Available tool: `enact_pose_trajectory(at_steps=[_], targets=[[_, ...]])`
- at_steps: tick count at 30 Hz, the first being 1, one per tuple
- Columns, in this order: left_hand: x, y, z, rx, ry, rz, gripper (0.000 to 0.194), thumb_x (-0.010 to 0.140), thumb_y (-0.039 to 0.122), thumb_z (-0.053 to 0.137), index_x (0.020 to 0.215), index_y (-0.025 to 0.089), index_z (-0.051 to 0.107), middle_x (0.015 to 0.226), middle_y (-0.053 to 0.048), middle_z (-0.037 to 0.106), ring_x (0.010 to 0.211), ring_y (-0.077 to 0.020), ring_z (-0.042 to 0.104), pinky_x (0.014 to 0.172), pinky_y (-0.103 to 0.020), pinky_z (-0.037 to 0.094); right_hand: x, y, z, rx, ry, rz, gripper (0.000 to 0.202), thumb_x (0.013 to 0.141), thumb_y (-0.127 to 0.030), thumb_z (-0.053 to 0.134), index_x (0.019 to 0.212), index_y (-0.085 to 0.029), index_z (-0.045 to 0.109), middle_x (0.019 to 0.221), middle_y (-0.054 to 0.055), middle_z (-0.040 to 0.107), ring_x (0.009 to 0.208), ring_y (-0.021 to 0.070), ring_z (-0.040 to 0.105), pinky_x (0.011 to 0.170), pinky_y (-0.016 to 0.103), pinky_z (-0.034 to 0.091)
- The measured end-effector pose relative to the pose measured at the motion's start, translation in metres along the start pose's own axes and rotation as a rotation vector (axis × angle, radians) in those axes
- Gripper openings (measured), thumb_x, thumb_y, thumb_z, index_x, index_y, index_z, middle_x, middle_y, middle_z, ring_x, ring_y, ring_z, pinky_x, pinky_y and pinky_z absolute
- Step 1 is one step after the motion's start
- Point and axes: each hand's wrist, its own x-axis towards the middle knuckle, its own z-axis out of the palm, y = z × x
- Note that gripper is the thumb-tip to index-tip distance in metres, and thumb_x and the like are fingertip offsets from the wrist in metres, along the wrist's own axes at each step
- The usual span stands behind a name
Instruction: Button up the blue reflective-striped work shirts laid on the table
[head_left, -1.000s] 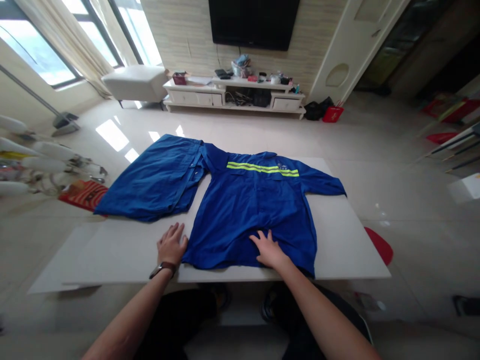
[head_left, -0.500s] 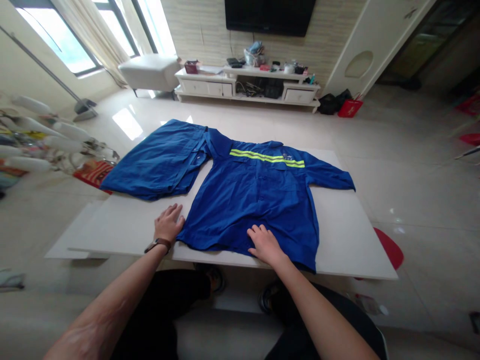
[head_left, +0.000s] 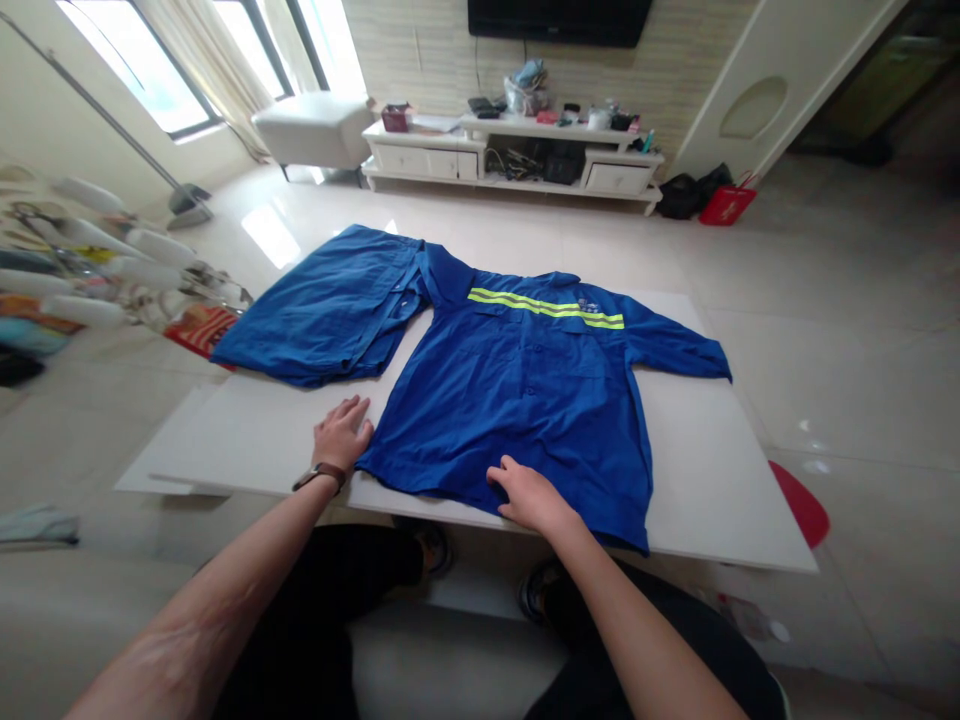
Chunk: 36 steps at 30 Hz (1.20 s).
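A blue work jacket (head_left: 517,390) with a yellow-and-grey reflective stripe lies spread front side up on the white table (head_left: 697,470). Its collar points away from me and its hem runs along the near edge. My left hand (head_left: 343,432) rests on the tabletop with fingers stretched out, its thumb side at the jacket's lower left corner. Over the middle of the hem is my right hand (head_left: 526,494), thumb and index finger apart and the other fingers mostly hidden. A folded blue garment (head_left: 322,310) lies at the table's left, touching the jacket's sleeve.
Beyond the table, a low white TV cabinet (head_left: 427,160) holds small items, with a white padded bench (head_left: 315,130) beside it. A red stool (head_left: 799,505) is partly under the table's right end. A rack with white rollers (head_left: 82,270) stands at the left.
The view has shifted slightly. On the hem, my right hand's fingers have drawn in from lying flat to more bent. My left hand stays by the jacket's corner.
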Motion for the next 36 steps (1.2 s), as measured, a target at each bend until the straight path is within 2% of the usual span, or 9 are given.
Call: enact_pose_trajectory(at_steps=[5, 10, 13, 16, 20, 25, 31, 36], targets=[[0.0, 0.003, -0.003, -0.004, -0.013, 0.001, 0.049, 0.098, 0.033, 0.047, 0.144, 0.023, 0.06, 0.157, -0.007, 0.052, 0.144, -0.0284, 0.043, 0.115, -0.045, 0.035, -0.001, -0.014, 0.002, -0.073, -0.068, 0.041, 0.033, 0.08, -0.012, 0.066, 0.111, -0.024, 0.068, 0.103, 0.006, 0.071, 0.097, 0.0228, 0.069, 0.075, 0.027, 0.045], [0.001, 0.0, -0.001, -0.026, -0.011, -0.003, 0.05, 0.097, 0.034, 0.048, 0.145, 0.026, 0.06, 0.157, -0.006, 0.052, 0.144, -0.0291, 0.043, 0.117, -0.048, 0.034, -0.003, -0.017, -0.006, -0.101, -0.092, 0.084, 0.024, 0.083, -0.021, 0.068, 0.106, -0.023, 0.068, 0.105, 0.007, 0.074, 0.095, 0.0222, 0.07, 0.074, 0.026, 0.043], [0.002, -0.001, 0.001, -0.021, -0.007, 0.0, 0.05, 0.097, 0.035, 0.046, 0.145, 0.026, 0.059, 0.157, -0.006, 0.052, 0.144, -0.0288, 0.044, 0.117, -0.048, 0.034, -0.003, -0.016, -0.013, -0.056, -0.032, 0.053, 0.017, 0.086, -0.019, 0.062, 0.102, -0.022, 0.067, 0.101, 0.006, 0.073, 0.095, 0.0204, 0.068, 0.074, 0.026, 0.041], [0.002, -0.001, 0.0, -0.019, -0.008, -0.002, 0.051, 0.096, 0.035, 0.046, 0.145, 0.025, 0.059, 0.157, -0.007, 0.052, 0.145, -0.0284, 0.044, 0.116, -0.049, 0.035, -0.002, -0.015, -0.018, 0.015, 0.089, 0.018, 0.02, 0.09, -0.013, 0.055, 0.104, -0.022, 0.065, 0.101, 0.005, 0.072, 0.097, 0.0181, 0.066, 0.078, 0.026, 0.039], [0.002, 0.001, -0.001, -0.016, -0.016, -0.012, 0.051, 0.095, 0.034, 0.047, 0.145, 0.025, 0.059, 0.157, -0.007, 0.051, 0.145, -0.0295, 0.044, 0.116, -0.05, 0.036, 0.0, -0.013, -0.02, 0.105, 0.19, -0.011, 0.02, 0.095, -0.017, 0.059, 0.113, -0.023, 0.064, 0.106, 0.004, 0.072, 0.1, 0.0168, 0.064, 0.084, 0.025, 0.04], [0.002, 0.0, -0.001, -0.014, -0.007, -0.019, 0.051, 0.096, 0.034, 0.047, 0.144, 0.026, 0.06, 0.157, -0.006, 0.051, 0.144, -0.0286, 0.044, 0.116, -0.048, 0.035, 0.002, -0.007, -0.017, 0.128, 0.181, -0.089, 0.007, 0.097, -0.022, 0.064, 0.099, -0.022, 0.071, 0.099, 0.002, 0.071, 0.098, 0.0154, 0.064, 0.084, 0.023, 0.041], [0.002, -0.001, 0.0, -0.01, -0.007, -0.009, 0.05, 0.097, 0.034, 0.047, 0.144, 0.027, 0.06, 0.156, -0.005, 0.053, 0.144, -0.0284, 0.045, 0.116, -0.047, 0.036, 0.004, -0.01, -0.013, 0.14, 0.164, -0.116, 0.014, 0.101, -0.026, 0.061, 0.096, -0.02, 0.073, 0.097, 0.004, 0.07, 0.096, 0.0152, 0.064, 0.084, 0.023, 0.042], [0.002, -0.002, 0.001, -0.011, 0.0, 0.004, 0.049, 0.097, 0.034, 0.046, 0.144, 0.027, 0.06, 0.156, -0.006, 0.053, 0.145, -0.0288, 0.044, 0.116, -0.048, 0.036, 0.003, -0.014, -0.015, 0.13, 0.21, -0.099, 0.022, 0.104, -0.018, 0.05, 0.102, -0.019, 0.072, 0.1, 0.005, 0.071, 0.097, 0.0155, 0.064, 0.085, 0.023, 0.043]])
